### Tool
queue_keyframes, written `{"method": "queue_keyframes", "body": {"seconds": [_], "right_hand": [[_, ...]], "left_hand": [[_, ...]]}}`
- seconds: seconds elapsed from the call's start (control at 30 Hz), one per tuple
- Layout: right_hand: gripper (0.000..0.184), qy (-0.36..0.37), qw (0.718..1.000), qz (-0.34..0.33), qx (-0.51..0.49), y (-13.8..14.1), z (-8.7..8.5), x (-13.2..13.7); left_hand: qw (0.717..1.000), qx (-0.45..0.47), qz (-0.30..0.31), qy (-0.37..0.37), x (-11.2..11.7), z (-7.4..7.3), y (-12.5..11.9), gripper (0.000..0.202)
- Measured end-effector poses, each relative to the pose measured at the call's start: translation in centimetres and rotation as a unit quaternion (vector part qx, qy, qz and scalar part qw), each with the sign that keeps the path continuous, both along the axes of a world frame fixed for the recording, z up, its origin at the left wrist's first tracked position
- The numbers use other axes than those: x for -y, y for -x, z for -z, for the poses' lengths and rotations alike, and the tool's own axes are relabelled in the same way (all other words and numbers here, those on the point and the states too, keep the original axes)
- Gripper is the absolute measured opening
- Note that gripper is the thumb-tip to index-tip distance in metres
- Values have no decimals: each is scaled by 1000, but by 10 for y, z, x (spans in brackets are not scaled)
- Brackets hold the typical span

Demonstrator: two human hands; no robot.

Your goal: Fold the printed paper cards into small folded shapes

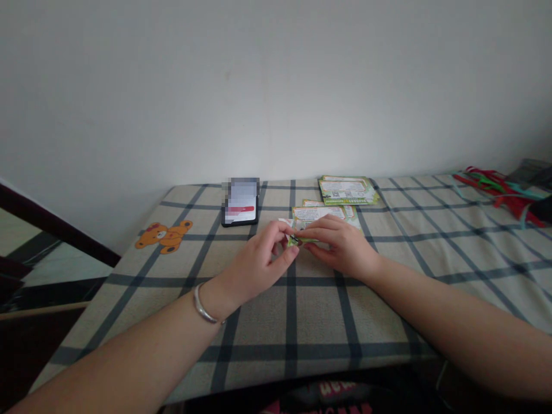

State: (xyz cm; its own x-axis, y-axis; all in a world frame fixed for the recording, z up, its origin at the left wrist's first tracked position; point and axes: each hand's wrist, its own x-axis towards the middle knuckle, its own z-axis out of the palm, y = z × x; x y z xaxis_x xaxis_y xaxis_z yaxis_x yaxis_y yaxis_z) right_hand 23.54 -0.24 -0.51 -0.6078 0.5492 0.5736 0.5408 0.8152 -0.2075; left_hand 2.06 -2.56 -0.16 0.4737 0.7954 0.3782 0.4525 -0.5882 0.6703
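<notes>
Between my two hands is a small green printed card (294,240), mostly covered by the fingers. My left hand (269,248), with a silver bangle on its wrist, pinches the card's left end between thumb and fingers. My right hand (340,244) grips the other end, its fingers curled over it. Just behind the hands lie flat printed cards (319,214) with white text panels and green borders, partly hidden by my right hand. A further stack of similar cards (347,190) rests close to the wall.
A phone (244,201) with a lit, partly blurred screen lies left of the cards. An orange teddy bear cutout (164,236) is near the left edge of the checked tablecloth (172,322). Red and green straps (504,195) lie bunched at the far right. A wall (276,86) bounds the back.
</notes>
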Motion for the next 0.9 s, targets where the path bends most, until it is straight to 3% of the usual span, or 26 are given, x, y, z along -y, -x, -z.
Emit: {"method": "queue_keyframes", "body": {"seconds": [0.27,0.5,0.9], "right_hand": [[20,-14,1000,18,-12,0,0,1],[18,-27,1000,-9,4,0,-5,6],[4,6,1000,20,-14,2,-4,10]], "left_hand": [[999,-29,8,-41,2,1,-2,39],[992,-41,-37,-109,-5,3,-1,12],[983,-64,-41,-164,-9,0,1,17]]}}
